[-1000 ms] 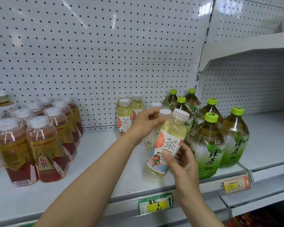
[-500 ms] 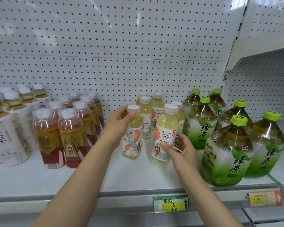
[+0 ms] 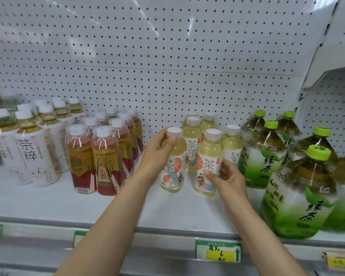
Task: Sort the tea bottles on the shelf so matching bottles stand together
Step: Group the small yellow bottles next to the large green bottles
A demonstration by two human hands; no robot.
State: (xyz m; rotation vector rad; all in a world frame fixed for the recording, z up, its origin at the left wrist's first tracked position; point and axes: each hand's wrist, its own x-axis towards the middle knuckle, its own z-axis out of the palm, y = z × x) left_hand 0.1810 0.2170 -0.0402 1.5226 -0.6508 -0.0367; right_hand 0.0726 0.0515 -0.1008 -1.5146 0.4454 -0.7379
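— Which step is this, would you say?

— Placing, I think. The left hand point(image 3: 157, 154) is wrapped round the neck and white cap of one pale floral tea bottle point(image 3: 172, 166), and the right hand point(image 3: 228, 177) pinches the label of a second floral bottle point(image 3: 208, 166) just beside it. Both stand upright on the shelf point(image 3: 127, 208), at the front of their own kind.

— Their own kind?

— Four or so matching pale bottles point(image 3: 191, 140) sit right behind them (one partly hidden by the pair in front). To the left is the red-and-gold bottle group point(image 3: 104, 156), further left the white-labelled bottles point(image 3: 30, 148), and to the right the big green tea bottles point(image 3: 261, 154).

— So the pale ones are nearly sorted?

— It looks so. The next move, as I judge it, calls for nudging both bottles back until they touch the cluster, labels forward, then letting go without tipping them; the left one stands near the red group, so it should not drift that way.
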